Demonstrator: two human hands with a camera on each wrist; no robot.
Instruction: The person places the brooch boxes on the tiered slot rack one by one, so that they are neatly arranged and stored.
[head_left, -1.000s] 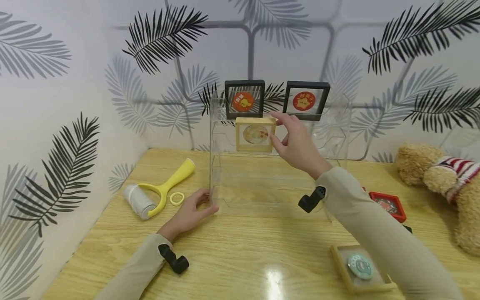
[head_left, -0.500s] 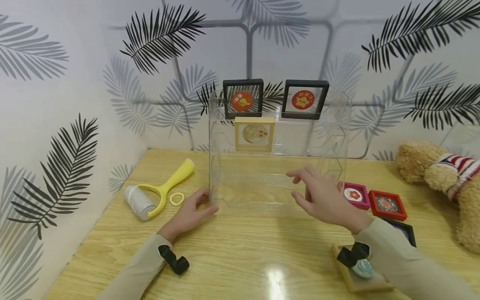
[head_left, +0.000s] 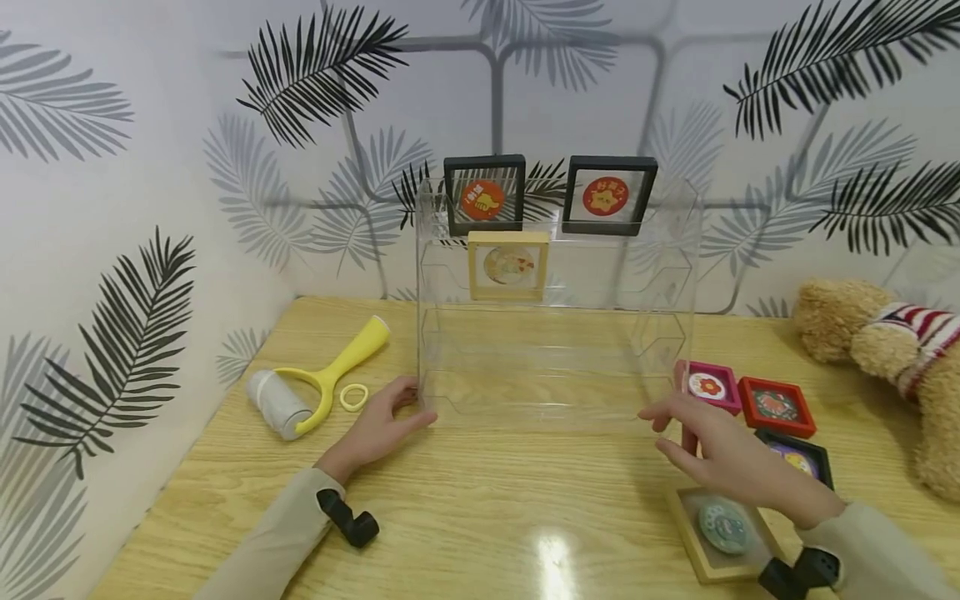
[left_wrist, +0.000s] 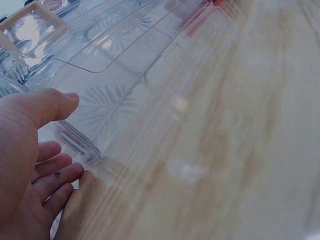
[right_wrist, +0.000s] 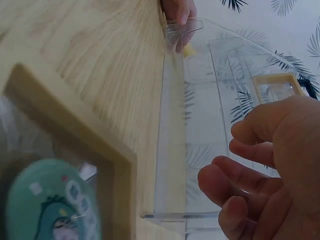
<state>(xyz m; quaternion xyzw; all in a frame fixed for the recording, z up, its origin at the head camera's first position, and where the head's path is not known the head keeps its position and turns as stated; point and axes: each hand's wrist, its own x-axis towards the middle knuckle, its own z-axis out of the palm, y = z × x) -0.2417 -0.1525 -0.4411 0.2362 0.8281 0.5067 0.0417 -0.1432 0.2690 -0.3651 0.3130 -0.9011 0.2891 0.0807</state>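
A clear acrylic tiered rack (head_left: 555, 375) stands on the table. My left hand (head_left: 378, 429) rests at its lower left corner, thumb in front and relaxed fingers beside the edge. My right hand (head_left: 735, 454) hovers with loosely bent fingers near the rack's lower right corner, holding nothing. Beneath and beside it lie a light wood frame (head_left: 688, 537) with a green round badge (right_wrist: 47, 202), a black frame (head_left: 822, 458), a red frame (head_left: 780, 429) and a magenta frame (head_left: 731, 387). On the rack, a yellow wooden frame (head_left: 507, 294) stands in the second tier, below two black-edged frames (head_left: 570, 196) on top.
Left of the rack lie a yellow Y-shaped handle (head_left: 352, 350), a grey-white roll (head_left: 277, 404) and a pale yellow ring (head_left: 354, 397). A teddy bear (head_left: 836, 321) in a striped top lies at the right. A leaf-patterned wall rises behind the table.
My right hand has let go of the yellow wooden frame, leaving it on the second tier, and moved down and right to the loose frames. My left hand has stayed put.
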